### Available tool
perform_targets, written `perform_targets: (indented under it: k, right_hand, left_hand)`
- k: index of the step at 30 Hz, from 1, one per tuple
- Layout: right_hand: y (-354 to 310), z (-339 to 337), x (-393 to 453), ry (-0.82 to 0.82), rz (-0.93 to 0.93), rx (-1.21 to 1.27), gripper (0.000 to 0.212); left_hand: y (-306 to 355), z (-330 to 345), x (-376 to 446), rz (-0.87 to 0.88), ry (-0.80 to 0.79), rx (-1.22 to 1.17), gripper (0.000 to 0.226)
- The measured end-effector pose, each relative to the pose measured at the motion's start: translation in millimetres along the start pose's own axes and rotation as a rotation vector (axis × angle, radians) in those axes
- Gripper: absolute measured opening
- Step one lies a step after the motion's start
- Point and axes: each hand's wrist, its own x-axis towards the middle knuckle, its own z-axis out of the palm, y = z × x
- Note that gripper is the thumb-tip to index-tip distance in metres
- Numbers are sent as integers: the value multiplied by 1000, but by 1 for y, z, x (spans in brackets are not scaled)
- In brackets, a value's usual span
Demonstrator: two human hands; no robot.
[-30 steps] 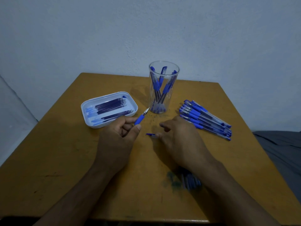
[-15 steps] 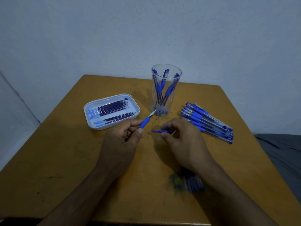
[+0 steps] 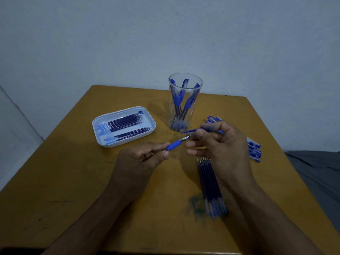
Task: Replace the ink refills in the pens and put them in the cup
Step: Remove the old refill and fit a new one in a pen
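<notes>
We are gripping the pen (image 3: pixel 173 145) in our left hand (image 3: pixel 139 161), tip pointing toward the right hand (image 3: pixel 219 144), which is pinching its cap (image 3: pixel 191 130).

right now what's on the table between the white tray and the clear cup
In the head view, the stretch between the white tray and the clear cup is bare wooden table, crossed only by the cup's shadow.

I think I sit in a plain room of a home: a worn wooden table (image 3: pixel 73 181) against a bare painted wall (image 3: pixel 165 34), grey bedding (image 3: pixel 322 172) at 3 o'clock.
</notes>
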Motion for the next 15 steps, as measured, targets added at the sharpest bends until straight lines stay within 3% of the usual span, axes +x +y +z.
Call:
perform_targets:
  k: [15]
  right_hand:
    - [8,3,-5,-74,6,-66,10]
  left_hand:
    - [-1,-2,3,4,-60,-24,28]
